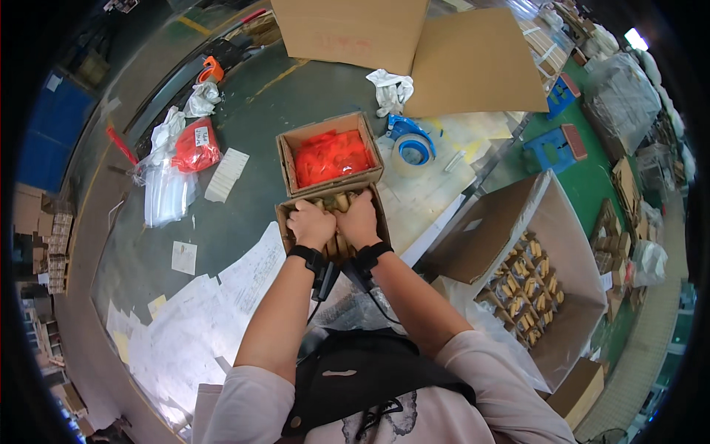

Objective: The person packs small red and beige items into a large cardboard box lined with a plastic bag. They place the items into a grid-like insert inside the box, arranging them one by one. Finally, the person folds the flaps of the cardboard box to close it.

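My left hand (312,224) and my right hand (360,220) are side by side inside a small open cardboard box (282,216). Their fingers curl down around brass-coloured metal pieces (343,201), whose exact kind I cannot make out. The fingertips are partly hidden among the pieces and behind the knuckles. More of these pieces show below and between the hands. Touching the far side of this box is a second small cardboard box (288,159), filled with red plastic bags (333,157). Both wrists wear black straps with small devices and cables.
At right stands a large lined carton (573,259) with brass-coloured parts in divided cells (521,288). A blue tape dispenser (413,148) and a white glove (390,90) lie beyond the boxes. Papers (214,318), a red bag (198,148) and clear bags (168,194) lie at left.
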`<state>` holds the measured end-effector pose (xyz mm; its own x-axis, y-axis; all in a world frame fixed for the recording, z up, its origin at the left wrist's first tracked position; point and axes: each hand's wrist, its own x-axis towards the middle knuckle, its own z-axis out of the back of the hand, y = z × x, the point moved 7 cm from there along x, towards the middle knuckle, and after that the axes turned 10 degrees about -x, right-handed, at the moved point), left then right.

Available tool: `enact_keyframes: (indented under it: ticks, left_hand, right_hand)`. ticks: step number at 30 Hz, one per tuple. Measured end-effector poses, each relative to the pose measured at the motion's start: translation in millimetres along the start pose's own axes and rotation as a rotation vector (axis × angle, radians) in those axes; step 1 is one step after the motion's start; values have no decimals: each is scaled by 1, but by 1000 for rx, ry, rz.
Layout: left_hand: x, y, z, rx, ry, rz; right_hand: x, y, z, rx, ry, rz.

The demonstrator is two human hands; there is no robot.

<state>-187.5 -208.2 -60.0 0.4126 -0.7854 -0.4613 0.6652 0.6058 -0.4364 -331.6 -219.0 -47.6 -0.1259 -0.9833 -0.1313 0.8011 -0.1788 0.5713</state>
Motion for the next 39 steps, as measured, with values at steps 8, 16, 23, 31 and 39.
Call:
enact_keyframes:
  ticks: [8, 16, 23, 31, 39]
  left_hand:
    - [-16, -5, 10, -50, -123, 51]
    - [3, 6, -4, -146, 35, -48]
    - [-2, 4, 10, -77, 48, -20]
    - [-12, 0, 4, -29, 18, 11]
    - [-38, 11, 12, -519, -131, -369]
  right_hand:
    - [13, -11, 0, 249, 73, 68]
    - [23, -16, -17, 422, 394, 64]
    - [21, -12, -16, 644, 539, -2]
    - [23, -9, -24, 688, 569, 5]
    - [15, 1, -22, 720, 725, -25]
